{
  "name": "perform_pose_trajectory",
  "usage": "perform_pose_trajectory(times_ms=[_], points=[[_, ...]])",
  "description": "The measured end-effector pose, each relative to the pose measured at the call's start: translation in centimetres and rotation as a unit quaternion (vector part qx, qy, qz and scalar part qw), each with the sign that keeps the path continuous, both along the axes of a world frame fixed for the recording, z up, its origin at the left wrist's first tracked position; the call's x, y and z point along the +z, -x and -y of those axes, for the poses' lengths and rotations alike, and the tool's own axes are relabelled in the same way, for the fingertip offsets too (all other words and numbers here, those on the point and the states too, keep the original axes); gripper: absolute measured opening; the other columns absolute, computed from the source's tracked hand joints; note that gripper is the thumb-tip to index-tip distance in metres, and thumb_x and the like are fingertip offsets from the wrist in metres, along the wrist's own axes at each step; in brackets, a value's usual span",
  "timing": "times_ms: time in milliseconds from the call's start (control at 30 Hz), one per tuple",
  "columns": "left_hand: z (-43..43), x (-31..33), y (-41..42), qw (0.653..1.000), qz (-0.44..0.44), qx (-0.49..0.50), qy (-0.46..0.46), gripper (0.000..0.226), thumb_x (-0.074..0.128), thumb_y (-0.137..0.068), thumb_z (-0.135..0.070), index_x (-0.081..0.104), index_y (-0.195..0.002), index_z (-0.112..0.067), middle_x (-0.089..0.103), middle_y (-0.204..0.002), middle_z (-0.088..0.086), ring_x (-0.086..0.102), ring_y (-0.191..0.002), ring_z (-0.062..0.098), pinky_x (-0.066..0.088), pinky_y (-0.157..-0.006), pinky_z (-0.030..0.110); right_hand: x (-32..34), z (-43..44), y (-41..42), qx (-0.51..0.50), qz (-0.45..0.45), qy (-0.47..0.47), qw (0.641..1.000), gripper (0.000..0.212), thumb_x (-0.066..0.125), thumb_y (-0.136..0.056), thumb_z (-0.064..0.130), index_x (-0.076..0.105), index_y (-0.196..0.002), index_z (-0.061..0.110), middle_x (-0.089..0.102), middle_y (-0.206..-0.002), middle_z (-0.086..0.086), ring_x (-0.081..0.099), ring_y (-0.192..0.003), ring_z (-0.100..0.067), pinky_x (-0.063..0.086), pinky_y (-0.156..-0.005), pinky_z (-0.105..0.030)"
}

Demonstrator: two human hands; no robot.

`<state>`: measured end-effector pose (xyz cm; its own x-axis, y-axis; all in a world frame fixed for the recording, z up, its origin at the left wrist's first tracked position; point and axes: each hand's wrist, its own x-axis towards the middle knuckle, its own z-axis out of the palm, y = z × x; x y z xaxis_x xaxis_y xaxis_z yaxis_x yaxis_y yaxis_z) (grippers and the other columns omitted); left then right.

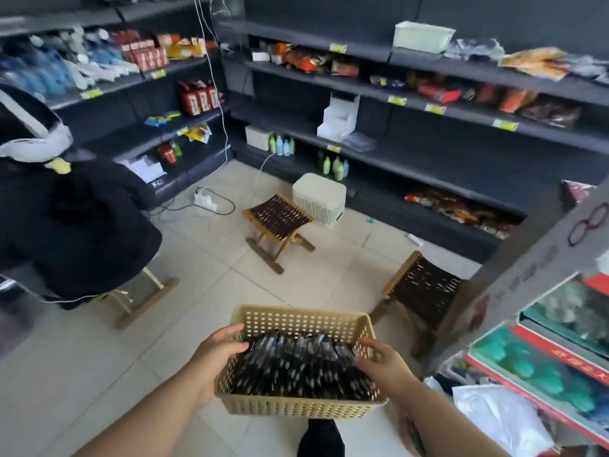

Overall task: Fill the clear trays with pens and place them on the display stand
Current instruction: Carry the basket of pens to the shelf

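Dozens of glossy black pens [296,367] heaped in one tan perforated plastic basket [298,324], rectangular, lower centre of frame over pale floor tiles [99,357]; left hand [214,354] fingers curled together over left rim, right hand [382,361] fingers spread across right rim, touching pens.

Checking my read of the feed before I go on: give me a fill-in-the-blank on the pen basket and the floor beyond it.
The beige basket is full of black ____.
The left hand grips the basket's ____ rim.
The white perforated bin stands on the ____ next to a folding stool.
Missing: pens; left; floor.
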<state>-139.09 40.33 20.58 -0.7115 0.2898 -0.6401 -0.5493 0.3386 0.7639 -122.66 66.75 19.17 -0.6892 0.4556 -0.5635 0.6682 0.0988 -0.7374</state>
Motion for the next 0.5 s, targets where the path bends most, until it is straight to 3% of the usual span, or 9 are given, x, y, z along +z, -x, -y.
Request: perform_pose_trajectory(times_ms=[67, 133, 200, 333, 400, 500], points=[[-2.8, 0.3, 4.6, 1.0, -0.009, 0.009, 0.009, 0.043, 0.064, -0.081, -0.007, 0.06, -0.106, -0.041, 0.057, -0.121, 0.004, 0.057, -0.102, 0.024, 0.054, -0.078, 0.044, 0.6, -3.1, 4.6, 0.012, -0.001, 0.006, 1.0, 0.047, 0.065, -0.085, 0.025, 0.049, -0.129, 0.026, 0.068, -0.099, -0.003, 0.068, -0.087, -0.02, 0.054, -0.072, -0.03], [-5.3, 1.3, 8.5, 0.999, -0.03, 0.022, 0.011, 0.043, 0.066, -0.079, -0.007, 0.063, -0.104, -0.042, 0.056, -0.124, 0.004, 0.056, -0.105, 0.023, 0.051, -0.08, 0.04, 1.7, -5.7, 8.8, 0.02, -0.013, 0.015, 1.0, 0.049, 0.066, -0.085, 0.022, 0.049, -0.131, 0.023, 0.065, -0.092, 0.008, 0.065, -0.078, -0.005, 0.051, -0.057, -0.015], [-7.8, 2.1, 12.7, 0.998, -0.05, 0.037, 0.004, 0.045, 0.067, -0.078, -0.007, 0.064, -0.105, -0.043, 0.055, -0.127, 0.003, 0.055, -0.108, 0.022, 0.048, -0.081, 0.034, 2.8, -8.4, 13.3, 0.03, -0.021, 0.006, 0.999, 0.048, 0.065, -0.085, 0.022, 0.049, -0.131, 0.023, 0.061, -0.087, 0.014, 0.059, -0.071, 0.004, 0.041, -0.053, -0.005], [-12.1, 3.1, 20.0, 0.996, -0.064, 0.062, -0.024, 0.046, 0.065, -0.08, -0.003, 0.062, -0.101, -0.044, 0.054, -0.123, -0.003, 0.054, -0.091, 0.005, 0.042, -0.067, 0.021, 4.6, -12.4, 21.3, 0.032, -0.025, -0.001, 0.999, 0.047, 0.064, -0.087, 0.022, 0.048, -0.131, 0.023, 0.053, -0.108, 0.001, 0.056, -0.079, -0.004, 0.046, -0.073, -0.012], [-13.9, 2.7, 23.8, 0.995, -0.061, 0.068, -0.034, 0.044, 0.064, -0.08, -0.002, 0.063, -0.099, -0.042, 0.054, -0.122, -0.004, 0.054, -0.093, 0.007, 0.041, -0.066, 0.022, 4.6, -13.8, 25.0, 0.035, -0.021, -0.004, 0.999, 0.047, 0.063, -0.087, 0.023, 0.048, -0.132, 0.024, 0.052, -0.108, 0.0, 0.057, -0.088, -0.013, 0.049, -0.087, -0.026], [-16.3, 2.1, 30.0, 0.996, -0.043, 0.074, -0.04, 0.04, 0.063, -0.082, -0.004, 0.065, -0.098, -0.041, 0.053, -0.12, -0.003, 0.056, -0.099, 0.017, 0.048, -0.071, 0.032, 4.1, -15.3, 30.5, 0.036, -0.022, -0.004, 0.999, 0.048, 0.062, -0.088, 0.021, 0.047, -0.133, 0.02, 0.054, -0.111, -0.003, 0.057, -0.092, -0.016, 0.048, -0.089, -0.028]])
